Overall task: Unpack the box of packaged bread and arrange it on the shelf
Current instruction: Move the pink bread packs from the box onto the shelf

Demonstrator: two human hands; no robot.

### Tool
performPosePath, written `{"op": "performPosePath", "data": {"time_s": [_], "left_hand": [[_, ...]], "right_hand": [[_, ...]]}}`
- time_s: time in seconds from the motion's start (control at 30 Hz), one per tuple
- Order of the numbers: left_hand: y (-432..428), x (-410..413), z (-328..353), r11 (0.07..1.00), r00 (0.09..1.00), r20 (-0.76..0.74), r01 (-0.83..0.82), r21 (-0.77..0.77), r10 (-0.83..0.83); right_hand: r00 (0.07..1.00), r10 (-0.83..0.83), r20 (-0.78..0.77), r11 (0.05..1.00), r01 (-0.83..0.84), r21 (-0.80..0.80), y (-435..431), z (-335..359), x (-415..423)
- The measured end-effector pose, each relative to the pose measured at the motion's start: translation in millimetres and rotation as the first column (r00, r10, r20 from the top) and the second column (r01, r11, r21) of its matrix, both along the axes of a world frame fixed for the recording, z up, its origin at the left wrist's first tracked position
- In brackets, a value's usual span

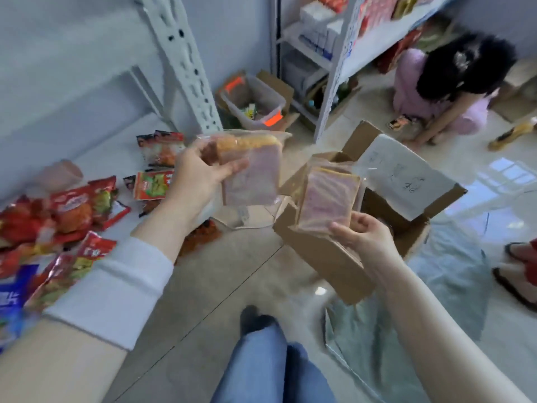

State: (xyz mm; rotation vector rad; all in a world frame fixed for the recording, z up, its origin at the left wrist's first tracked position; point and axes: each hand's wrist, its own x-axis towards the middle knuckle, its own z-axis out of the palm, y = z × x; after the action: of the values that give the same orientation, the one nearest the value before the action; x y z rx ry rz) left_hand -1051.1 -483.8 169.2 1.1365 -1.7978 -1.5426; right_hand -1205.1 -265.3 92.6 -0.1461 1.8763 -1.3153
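Nearest you, your jeans (261,365) run off the bottom edge. Right of them, just this side of the box (319,257), a silvery sheet (436,286) lies on the floor, too blurred to identify. Your right hand (363,234) pinches the right pack (328,196) of pinkish bread by its lower corner, just above the open box; the pack and a flap hide the box's inside. Left of the box, your left hand (200,173) grips the left pack (255,175), thumb across its face, fingers hidden behind it. Further left, the shelf (96,158) carries red snack packets (75,207), cut off at the edge. Beyond the box are a clear tub (255,100) and a crouching person (444,91).
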Motion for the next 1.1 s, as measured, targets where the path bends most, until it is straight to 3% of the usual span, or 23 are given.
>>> {"op": "performPosePath", "data": {"time_s": [0.23,0.4,0.53,0.67,0.9,1.1], "left_hand": [[-49.3,203.0,155.4,0.935,0.953,-0.142,-0.291,-0.204,0.266],[-94.2,370.5,223.2,0.836,0.880,-0.197,-0.473,-0.279,0.433],[-137.5,505.8,225.1,0.733,0.783,-0.196,-0.621,-0.278,0.590],[-179.4,589.1,203.0,0.667,0.703,-0.201,-0.711,-0.225,0.682],[-292.2,652.8,200.4,0.590,0.621,-0.218,-0.783,-0.195,0.752],[-400.4,673.6,186.4,0.536,0.569,-0.200,-0.821,-0.198,0.797]], "right_hand": [[0.959,0.254,-0.123,0.946,-0.273,-0.178,-93.0,157.8,140.6],[0.865,0.434,-0.252,0.834,-0.491,-0.251,-180.5,232.9,262.5],[0.794,0.534,-0.292,0.749,-0.604,-0.272,-268.8,251.2,376.2],[0.739,0.584,-0.335,0.700,-0.668,-0.254,-350.8,242.9,471.4],[0.780,0.517,-0.352,0.728,-0.617,-0.298,-483.3,251.3,576.8],[0.704,0.523,-0.480,0.727,-0.663,-0.180,-601.2,252.3,611.9]]}}
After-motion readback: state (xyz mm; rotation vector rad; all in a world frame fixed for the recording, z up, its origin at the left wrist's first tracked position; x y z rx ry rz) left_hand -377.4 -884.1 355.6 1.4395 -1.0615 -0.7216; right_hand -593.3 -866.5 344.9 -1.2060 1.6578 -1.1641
